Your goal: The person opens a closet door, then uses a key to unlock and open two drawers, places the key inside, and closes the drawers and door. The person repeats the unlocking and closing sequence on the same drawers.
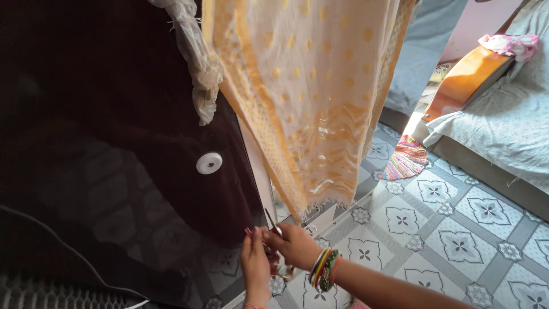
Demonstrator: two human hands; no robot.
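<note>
A dark maroon cloth (131, 143) bearing a white round button (209, 163) drapes the left of the view, evidently hung so its lower corner falls within reach; the left hand (255, 264), fingers closed, pinches that corner to keep it taut. Just beside and touching it, the right hand (294, 245), bangles (324, 269) at the wrist, is curled shut around small scissors (273, 224), blades angled up toward the pinched edge. An orange dotted fabric (303, 86) hangs above, over the patterned tile floor (457, 240)
</note>
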